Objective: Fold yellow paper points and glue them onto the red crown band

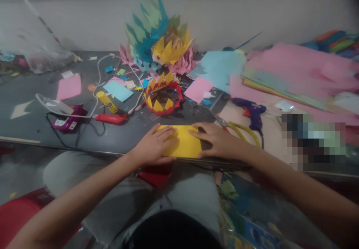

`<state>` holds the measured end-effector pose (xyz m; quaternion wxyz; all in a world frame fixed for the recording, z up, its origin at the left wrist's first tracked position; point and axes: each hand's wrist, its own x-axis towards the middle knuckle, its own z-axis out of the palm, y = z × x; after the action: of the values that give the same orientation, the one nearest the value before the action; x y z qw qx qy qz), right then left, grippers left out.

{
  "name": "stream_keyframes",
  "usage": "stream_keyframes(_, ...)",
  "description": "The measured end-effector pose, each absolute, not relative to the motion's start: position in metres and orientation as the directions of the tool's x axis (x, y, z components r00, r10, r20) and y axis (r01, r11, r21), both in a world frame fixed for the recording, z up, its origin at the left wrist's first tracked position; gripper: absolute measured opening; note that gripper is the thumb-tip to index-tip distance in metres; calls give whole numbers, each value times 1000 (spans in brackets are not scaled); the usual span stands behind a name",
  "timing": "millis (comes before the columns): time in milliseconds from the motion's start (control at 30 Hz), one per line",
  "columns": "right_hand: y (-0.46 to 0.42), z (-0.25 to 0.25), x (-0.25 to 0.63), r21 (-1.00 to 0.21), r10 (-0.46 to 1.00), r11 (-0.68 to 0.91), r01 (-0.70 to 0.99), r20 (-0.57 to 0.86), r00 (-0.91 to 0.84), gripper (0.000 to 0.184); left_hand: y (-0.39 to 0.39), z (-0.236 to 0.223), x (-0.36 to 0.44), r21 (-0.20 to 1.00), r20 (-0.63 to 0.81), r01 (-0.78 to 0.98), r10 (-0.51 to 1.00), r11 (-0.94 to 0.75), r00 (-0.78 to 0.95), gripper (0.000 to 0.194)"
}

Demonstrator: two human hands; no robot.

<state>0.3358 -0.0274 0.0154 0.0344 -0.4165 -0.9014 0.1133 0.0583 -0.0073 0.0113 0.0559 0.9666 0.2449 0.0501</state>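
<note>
Yellow paper (186, 142) lies flat, seemingly without points, beneath left hand (154, 146) and right hand (221, 140), fingers spread; beyond, a spiked paper ring (161, 111) looks already formed.

Pixelated patch (314, 142) — thing beneath unclear

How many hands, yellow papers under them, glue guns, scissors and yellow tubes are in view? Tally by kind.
Hands: 2 (left hand, right hand)
Yellow paper: 1
Glue gun: 1
Scissors: 1
Yellow tube: 1
Total: 6
</note>
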Motion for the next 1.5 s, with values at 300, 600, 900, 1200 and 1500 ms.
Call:
stream_keyframes(300, -27, 14, 336, -161, 727, 676, 719, -14, -687, 79, -9, 9, 58, 119, 84, 471, 482, -874, 872, 52)
stream_keyframes(600, -19, 23, 329, -128, 654, 738, 663, -107, -749, 80, -9, 23, 70, 126, 32, 487, 494, -864, 869, 38)
stream_keyframes(900, 0, 41, 312, -154, 603, 760, 631, -197, -773, 85, 4, 30, 84, 218, -54, 481, 482, -849, 875, 28)
stream_keyframes(1200, -2, 42, 311, -88, 608, 778, 622, -145, -781, 71, 9, 13, 58, 261, 67, 587, 621, -766, 781, 47)
stream_keyframes(1500, -6, 41, 315, -61, 649, 751, 658, -117, -751, 65, -1, 12, 37, 129, 151, 732, 743, -669, 652, 56)
